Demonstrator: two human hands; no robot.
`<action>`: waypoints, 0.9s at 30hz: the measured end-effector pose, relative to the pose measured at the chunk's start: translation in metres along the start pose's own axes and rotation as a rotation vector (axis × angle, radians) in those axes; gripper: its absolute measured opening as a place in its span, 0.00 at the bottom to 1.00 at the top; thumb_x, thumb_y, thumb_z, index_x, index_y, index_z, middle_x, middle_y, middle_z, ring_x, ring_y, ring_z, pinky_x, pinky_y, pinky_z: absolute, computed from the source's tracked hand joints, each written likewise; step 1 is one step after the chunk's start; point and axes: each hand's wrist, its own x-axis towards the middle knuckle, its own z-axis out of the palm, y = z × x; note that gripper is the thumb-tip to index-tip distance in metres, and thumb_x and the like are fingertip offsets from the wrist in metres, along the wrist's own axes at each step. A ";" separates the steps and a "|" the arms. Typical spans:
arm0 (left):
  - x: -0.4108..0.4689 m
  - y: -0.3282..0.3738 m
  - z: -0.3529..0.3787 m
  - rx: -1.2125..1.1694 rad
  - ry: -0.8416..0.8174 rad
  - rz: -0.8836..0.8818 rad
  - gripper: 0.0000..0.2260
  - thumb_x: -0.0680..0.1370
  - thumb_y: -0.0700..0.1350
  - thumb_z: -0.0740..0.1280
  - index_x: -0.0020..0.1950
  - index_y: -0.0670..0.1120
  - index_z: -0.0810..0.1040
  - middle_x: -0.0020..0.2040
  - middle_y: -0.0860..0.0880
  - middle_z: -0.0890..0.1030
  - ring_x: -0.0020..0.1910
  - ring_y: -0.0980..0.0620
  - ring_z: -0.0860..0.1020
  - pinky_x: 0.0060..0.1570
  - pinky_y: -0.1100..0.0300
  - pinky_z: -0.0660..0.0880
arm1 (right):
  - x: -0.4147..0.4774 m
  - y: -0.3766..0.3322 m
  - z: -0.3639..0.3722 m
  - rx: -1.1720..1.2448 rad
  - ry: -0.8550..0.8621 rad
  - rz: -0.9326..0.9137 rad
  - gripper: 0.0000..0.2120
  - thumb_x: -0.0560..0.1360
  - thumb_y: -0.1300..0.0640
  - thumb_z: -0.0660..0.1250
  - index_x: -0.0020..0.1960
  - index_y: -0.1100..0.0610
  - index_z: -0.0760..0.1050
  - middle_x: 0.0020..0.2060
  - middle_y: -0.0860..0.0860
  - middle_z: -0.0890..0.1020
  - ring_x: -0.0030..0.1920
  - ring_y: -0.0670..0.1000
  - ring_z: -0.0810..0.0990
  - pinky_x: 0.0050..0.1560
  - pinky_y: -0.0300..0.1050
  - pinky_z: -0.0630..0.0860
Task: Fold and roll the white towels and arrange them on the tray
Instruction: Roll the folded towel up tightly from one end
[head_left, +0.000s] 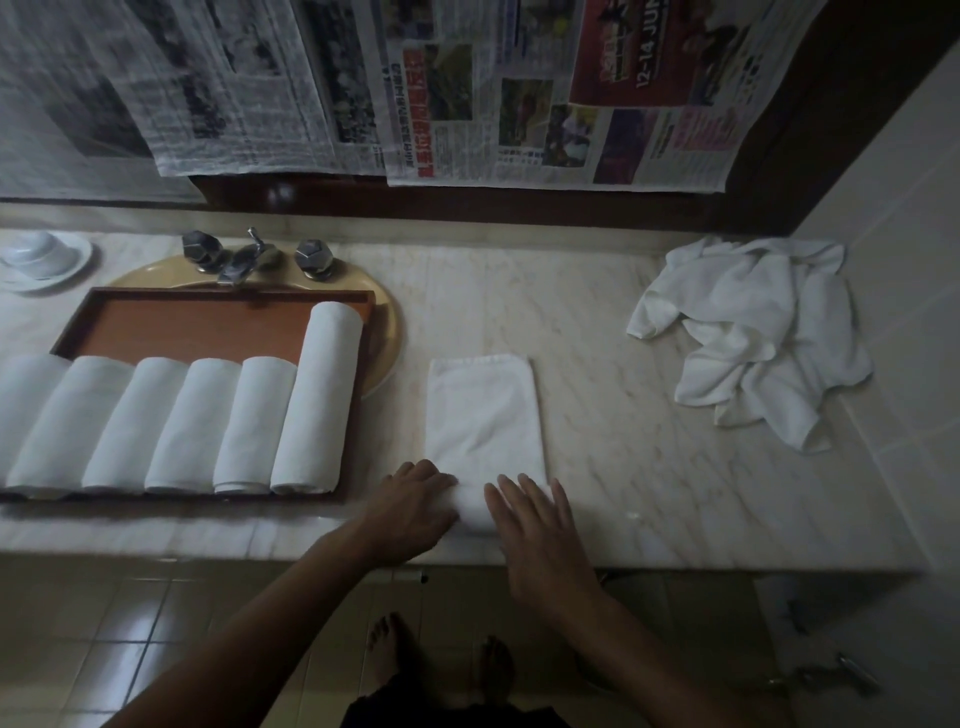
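Lying flat on the marble counter, a folded white towel has its near end curled into a small roll under both hands. The left hand rests on the roll's left side with fingers bent over the cloth, pressing rather than clenching. The right hand lies on the right side with fingers spread and extended across the roll. To the left, a brown wooden tray sits over the yellow sink basin and carries six rolled towels side by side, touching one another; the rightmost reaches farther back than the rest. Well apart at the counter's right end lies a crumpled pile of unfolded white towels. Behind the tray stands a metal faucet, and newspaper sheets hang on the wall above.
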 end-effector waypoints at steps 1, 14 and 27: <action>-0.002 0.003 0.005 0.055 0.102 0.031 0.26 0.81 0.60 0.58 0.77 0.50 0.69 0.68 0.50 0.72 0.64 0.47 0.72 0.62 0.49 0.70 | 0.003 0.003 0.000 -0.015 -0.023 0.012 0.42 0.69 0.59 0.72 0.80 0.56 0.61 0.77 0.56 0.69 0.77 0.62 0.67 0.75 0.68 0.60; -0.013 0.035 0.051 0.334 0.179 0.124 0.43 0.58 0.52 0.79 0.71 0.41 0.71 0.65 0.42 0.78 0.62 0.43 0.78 0.66 0.43 0.75 | 0.039 0.024 -0.033 0.111 -0.425 -0.051 0.43 0.76 0.53 0.72 0.83 0.51 0.51 0.77 0.52 0.63 0.73 0.56 0.65 0.74 0.55 0.64; 0.000 0.031 0.046 0.277 0.102 0.092 0.30 0.72 0.53 0.71 0.71 0.50 0.65 0.66 0.45 0.72 0.60 0.44 0.71 0.65 0.47 0.69 | 0.152 0.020 -0.020 0.027 -0.337 -0.124 0.26 0.87 0.48 0.51 0.83 0.42 0.48 0.84 0.47 0.43 0.83 0.57 0.41 0.79 0.67 0.44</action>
